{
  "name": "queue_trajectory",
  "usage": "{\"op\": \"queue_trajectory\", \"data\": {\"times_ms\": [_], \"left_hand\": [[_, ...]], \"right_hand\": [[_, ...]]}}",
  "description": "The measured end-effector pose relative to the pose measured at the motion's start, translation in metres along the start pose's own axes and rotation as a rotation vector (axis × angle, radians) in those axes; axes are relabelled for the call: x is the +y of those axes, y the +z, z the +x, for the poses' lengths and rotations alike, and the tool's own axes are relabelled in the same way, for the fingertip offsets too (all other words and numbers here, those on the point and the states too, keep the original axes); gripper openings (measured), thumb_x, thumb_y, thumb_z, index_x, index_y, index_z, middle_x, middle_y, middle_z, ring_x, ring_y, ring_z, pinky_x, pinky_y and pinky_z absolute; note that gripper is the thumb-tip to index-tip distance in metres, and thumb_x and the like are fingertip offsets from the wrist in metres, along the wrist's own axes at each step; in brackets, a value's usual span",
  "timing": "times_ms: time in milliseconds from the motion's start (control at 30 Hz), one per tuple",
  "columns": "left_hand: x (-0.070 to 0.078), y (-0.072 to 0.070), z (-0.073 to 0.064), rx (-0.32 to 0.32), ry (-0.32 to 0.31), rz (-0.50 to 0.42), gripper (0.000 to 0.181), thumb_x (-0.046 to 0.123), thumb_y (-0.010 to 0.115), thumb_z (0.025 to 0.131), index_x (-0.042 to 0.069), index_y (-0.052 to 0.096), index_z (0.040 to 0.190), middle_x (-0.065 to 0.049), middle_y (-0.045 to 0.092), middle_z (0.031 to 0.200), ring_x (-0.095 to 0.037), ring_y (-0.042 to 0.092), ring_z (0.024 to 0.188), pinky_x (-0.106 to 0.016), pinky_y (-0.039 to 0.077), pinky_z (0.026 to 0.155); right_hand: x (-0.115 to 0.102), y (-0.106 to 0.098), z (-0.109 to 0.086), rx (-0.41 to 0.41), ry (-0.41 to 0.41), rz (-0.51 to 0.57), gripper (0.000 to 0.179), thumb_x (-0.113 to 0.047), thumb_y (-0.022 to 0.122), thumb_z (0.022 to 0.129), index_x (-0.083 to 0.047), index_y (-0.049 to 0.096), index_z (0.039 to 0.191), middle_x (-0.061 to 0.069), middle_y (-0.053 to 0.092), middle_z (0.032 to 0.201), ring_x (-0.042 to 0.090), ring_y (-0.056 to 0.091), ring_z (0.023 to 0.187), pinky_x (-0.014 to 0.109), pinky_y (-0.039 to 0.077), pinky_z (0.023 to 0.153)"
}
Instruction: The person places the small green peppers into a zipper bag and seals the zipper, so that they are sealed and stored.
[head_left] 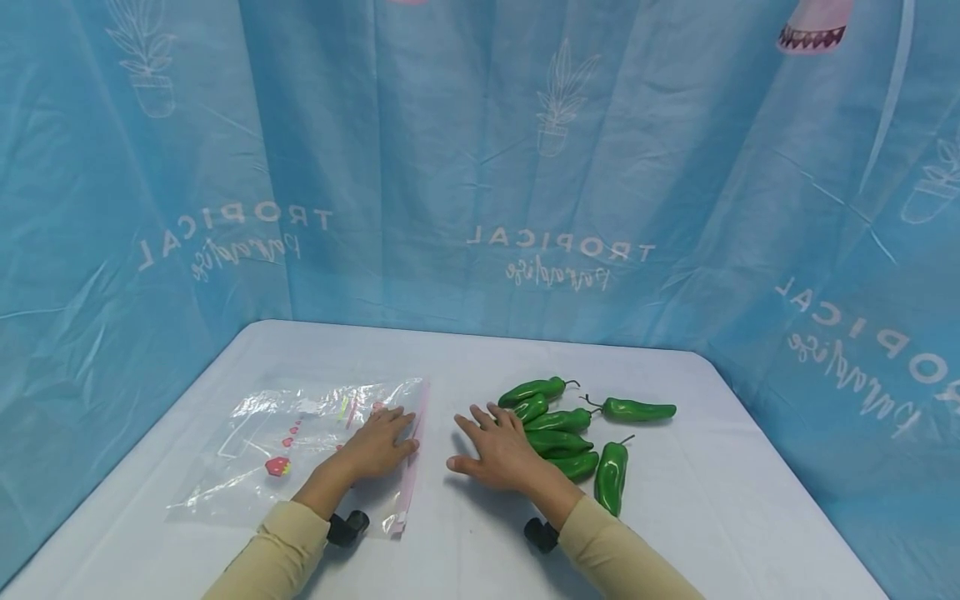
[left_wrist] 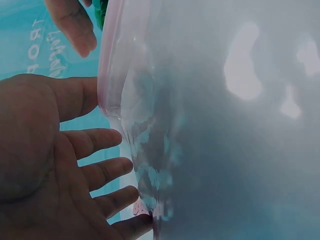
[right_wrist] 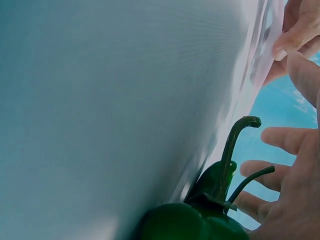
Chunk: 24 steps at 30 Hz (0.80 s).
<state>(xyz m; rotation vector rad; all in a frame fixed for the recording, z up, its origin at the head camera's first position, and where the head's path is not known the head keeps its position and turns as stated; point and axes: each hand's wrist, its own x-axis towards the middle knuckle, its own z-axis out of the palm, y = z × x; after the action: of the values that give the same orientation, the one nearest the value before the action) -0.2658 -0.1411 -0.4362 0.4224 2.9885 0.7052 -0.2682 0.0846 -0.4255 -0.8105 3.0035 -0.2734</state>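
Note:
A clear zip bag [head_left: 240, 450] printed with pink strawberries lies flat on the left of the table, its pink zip edge [head_left: 407, 492] towards the middle. My left hand [head_left: 378, 446] rests on the bag beside that edge, fingers spread and fairly straight. In the left wrist view its fingertips [left_wrist: 125, 166] touch the plastic. Just left of a pile of green peppers [head_left: 558, 443] is my right hand [head_left: 495, 450], fingers spread, holding nothing. Part of the pile is hidden behind this hand. In the right wrist view, pepper stems [right_wrist: 235, 150] show close to its fingers.
Two more green peppers lie apart from the pile: one pepper [head_left: 641, 410] at the far right, another pepper [head_left: 611, 479] nearer me. The white table [head_left: 712, 517] is enclosed by a blue printed curtain [head_left: 450, 167]. Black devices [head_left: 348, 527] are worn on both wrists.

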Motion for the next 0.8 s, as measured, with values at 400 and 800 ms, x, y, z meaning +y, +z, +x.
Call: {"op": "queue_trajectory", "data": {"times_ms": [400,800], "left_hand": [[-0.006,-0.001,-0.002,0.014,0.01,-0.102,0.045,0.019,0.055,0.091,0.001,0.051,0.132,-0.027,0.04,0.143,-0.047,0.03,0.136,-0.06,0.024,0.111],[-0.005,-0.003,-0.002,0.014,-0.07,-0.204,0.041,0.017,0.058,0.09,0.006,0.054,0.13,-0.024,0.04,0.144,-0.046,0.031,0.136,-0.061,0.027,0.109]], "right_hand": [[-0.002,0.002,0.008,-0.026,-0.005,-0.016,0.068,-0.061,0.048,0.089,-0.025,0.035,0.146,0.007,0.032,0.153,0.034,0.023,0.143,0.056,0.019,0.114],[-0.003,0.003,0.022,-0.077,0.01,0.035,0.066,-0.061,0.046,0.09,-0.025,0.037,0.145,0.006,0.033,0.153,0.034,0.025,0.142,0.057,0.02,0.113]]}}
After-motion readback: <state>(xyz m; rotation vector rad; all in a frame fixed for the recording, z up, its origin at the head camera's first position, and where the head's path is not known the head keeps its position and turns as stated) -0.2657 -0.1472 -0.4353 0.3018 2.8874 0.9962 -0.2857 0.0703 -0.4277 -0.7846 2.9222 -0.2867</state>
